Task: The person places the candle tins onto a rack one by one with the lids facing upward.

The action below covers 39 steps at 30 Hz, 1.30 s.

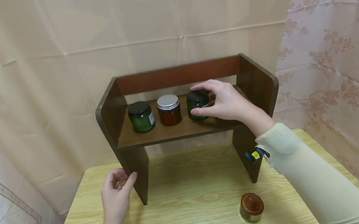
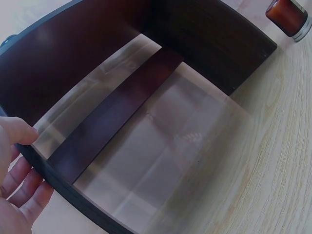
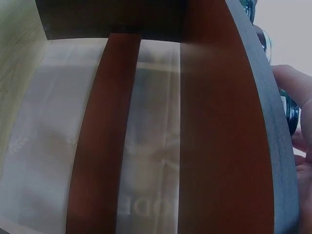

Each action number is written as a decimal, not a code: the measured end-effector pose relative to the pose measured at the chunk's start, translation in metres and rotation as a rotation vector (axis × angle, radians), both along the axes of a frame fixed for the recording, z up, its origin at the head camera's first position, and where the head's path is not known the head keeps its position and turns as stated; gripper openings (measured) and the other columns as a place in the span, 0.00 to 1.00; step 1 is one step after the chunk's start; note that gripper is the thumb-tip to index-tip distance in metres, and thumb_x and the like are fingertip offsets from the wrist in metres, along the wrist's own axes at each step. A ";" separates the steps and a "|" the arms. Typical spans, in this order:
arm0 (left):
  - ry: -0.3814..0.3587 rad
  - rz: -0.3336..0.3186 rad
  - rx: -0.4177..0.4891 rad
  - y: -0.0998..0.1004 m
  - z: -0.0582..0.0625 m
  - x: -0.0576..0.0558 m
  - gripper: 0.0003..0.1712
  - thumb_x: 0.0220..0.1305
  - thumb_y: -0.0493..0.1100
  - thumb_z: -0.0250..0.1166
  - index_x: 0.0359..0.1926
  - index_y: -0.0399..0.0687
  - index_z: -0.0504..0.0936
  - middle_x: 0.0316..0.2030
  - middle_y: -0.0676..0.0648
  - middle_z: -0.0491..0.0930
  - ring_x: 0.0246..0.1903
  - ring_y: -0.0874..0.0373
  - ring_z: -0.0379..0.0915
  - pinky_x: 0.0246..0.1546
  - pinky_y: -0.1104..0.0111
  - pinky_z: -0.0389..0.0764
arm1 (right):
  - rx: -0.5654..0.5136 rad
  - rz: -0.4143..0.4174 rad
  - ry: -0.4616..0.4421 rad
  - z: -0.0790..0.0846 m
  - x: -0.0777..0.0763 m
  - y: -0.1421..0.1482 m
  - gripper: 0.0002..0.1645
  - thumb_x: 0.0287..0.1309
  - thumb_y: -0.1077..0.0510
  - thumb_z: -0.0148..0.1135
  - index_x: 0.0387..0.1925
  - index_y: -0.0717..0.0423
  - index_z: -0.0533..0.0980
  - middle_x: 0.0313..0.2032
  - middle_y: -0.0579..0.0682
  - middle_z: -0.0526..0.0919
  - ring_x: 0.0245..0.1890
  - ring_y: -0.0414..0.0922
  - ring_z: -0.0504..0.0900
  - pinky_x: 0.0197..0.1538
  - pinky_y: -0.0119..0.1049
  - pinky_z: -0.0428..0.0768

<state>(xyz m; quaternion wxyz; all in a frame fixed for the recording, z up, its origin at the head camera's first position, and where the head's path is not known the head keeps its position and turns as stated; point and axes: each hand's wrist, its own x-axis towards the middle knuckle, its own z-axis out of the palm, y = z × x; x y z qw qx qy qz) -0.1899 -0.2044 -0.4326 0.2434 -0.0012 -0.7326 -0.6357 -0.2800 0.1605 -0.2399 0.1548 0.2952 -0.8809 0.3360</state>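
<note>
On the upper board of a dark brown wooden shelf (image 1: pixel 182 132) stand three lidded glass jars in a row. My right hand (image 1: pixel 225 101) holds the rightmost one, a dark green jar (image 1: pixel 194 105) with a black lid, thumb across its front and fingers curved round the far side. Part of this green jar (image 3: pixel 292 114) also shows in the right wrist view. To its left are an amber jar (image 1: pixel 169 110) with a silver lid and another green jar (image 1: pixel 141 117) with a black lid. My left hand (image 1: pixel 116 192) pinches the front edge of the shelf's left side panel (image 2: pixel 36 161) between thumb and fingers.
A small amber jar (image 1: pixel 252 207) stands on the light wood table (image 1: pixel 189 220), in front of the shelf's right leg. Beige curtain (image 1: pixel 163 12) hangs behind the shelf, and floral cloth (image 1: pixel 348 61) hangs to the right.
</note>
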 end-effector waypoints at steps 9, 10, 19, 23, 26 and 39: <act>-0.008 0.014 0.006 -0.003 -0.003 0.002 0.16 0.59 0.30 0.73 0.44 0.34 0.76 0.38 0.45 0.75 0.40 0.58 0.74 0.43 0.77 0.80 | 0.027 0.011 0.014 0.000 0.002 -0.005 0.41 0.50 0.43 0.79 0.65 0.45 0.74 0.57 0.48 0.77 0.40 0.45 0.82 0.44 0.37 0.85; -0.003 0.009 0.009 -0.004 -0.004 0.003 0.16 0.59 0.31 0.73 0.45 0.35 0.77 0.38 0.45 0.75 0.40 0.57 0.74 0.43 0.77 0.80 | 0.035 0.007 0.017 0.000 0.003 -0.005 0.42 0.50 0.42 0.79 0.66 0.45 0.74 0.57 0.48 0.77 0.40 0.45 0.82 0.44 0.37 0.85; 0.047 -0.014 0.011 -0.002 -0.003 0.003 0.16 0.58 0.31 0.74 0.44 0.35 0.77 0.38 0.45 0.76 0.40 0.57 0.75 0.43 0.76 0.81 | 0.116 -0.002 0.043 0.004 0.013 0.006 0.53 0.49 0.41 0.79 0.74 0.39 0.64 0.66 0.47 0.72 0.46 0.45 0.82 0.51 0.43 0.83; 0.049 -0.020 0.008 -0.002 -0.001 0.003 0.16 0.59 0.32 0.74 0.44 0.35 0.77 0.38 0.45 0.76 0.40 0.56 0.75 0.43 0.75 0.81 | 0.082 -0.009 0.105 0.002 0.024 0.016 0.51 0.50 0.44 0.79 0.73 0.41 0.65 0.65 0.47 0.73 0.56 0.46 0.78 0.53 0.43 0.82; 0.048 -0.021 0.003 -0.002 -0.001 0.002 0.16 0.59 0.33 0.74 0.44 0.35 0.77 0.38 0.45 0.76 0.40 0.56 0.75 0.43 0.75 0.81 | 0.051 -0.018 0.157 0.000 0.035 0.023 0.49 0.50 0.46 0.80 0.72 0.42 0.67 0.64 0.46 0.74 0.55 0.47 0.78 0.52 0.43 0.82; 0.049 -0.019 0.008 -0.002 -0.005 -0.001 0.16 0.59 0.32 0.74 0.44 0.35 0.77 0.38 0.45 0.76 0.40 0.56 0.75 0.43 0.75 0.81 | -0.072 0.055 0.393 -0.011 0.077 0.049 0.40 0.45 0.59 0.82 0.63 0.47 0.77 0.58 0.43 0.80 0.44 0.39 0.82 0.50 0.31 0.80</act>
